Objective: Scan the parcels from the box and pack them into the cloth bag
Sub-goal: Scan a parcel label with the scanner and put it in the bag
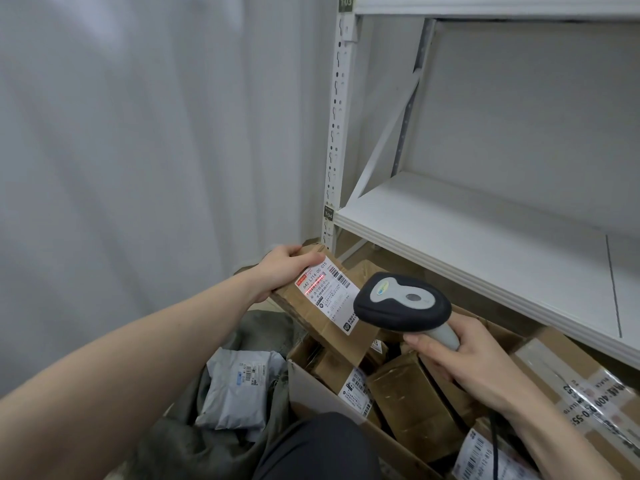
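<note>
Fingers: left hand (282, 268) grips brown cardboard parcel (332, 306) by its far end; right hand (457, 362) wraps grey-and-black handheld scanner (403, 306).
Parcel: above open cardboard box (311, 386), red scan line on white label (327, 294).
Bag: olive cloth bag (194, 441), left of box, holds grey plastic mailer (239, 389).

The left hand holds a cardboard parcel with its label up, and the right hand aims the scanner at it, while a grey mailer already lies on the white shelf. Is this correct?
Not quite. The left hand does hold the cardboard parcel label up, and the right hand aims the scanner at it. But the grey mailer lies in the cloth bag, not on the white shelf, as the head view shows.
</note>
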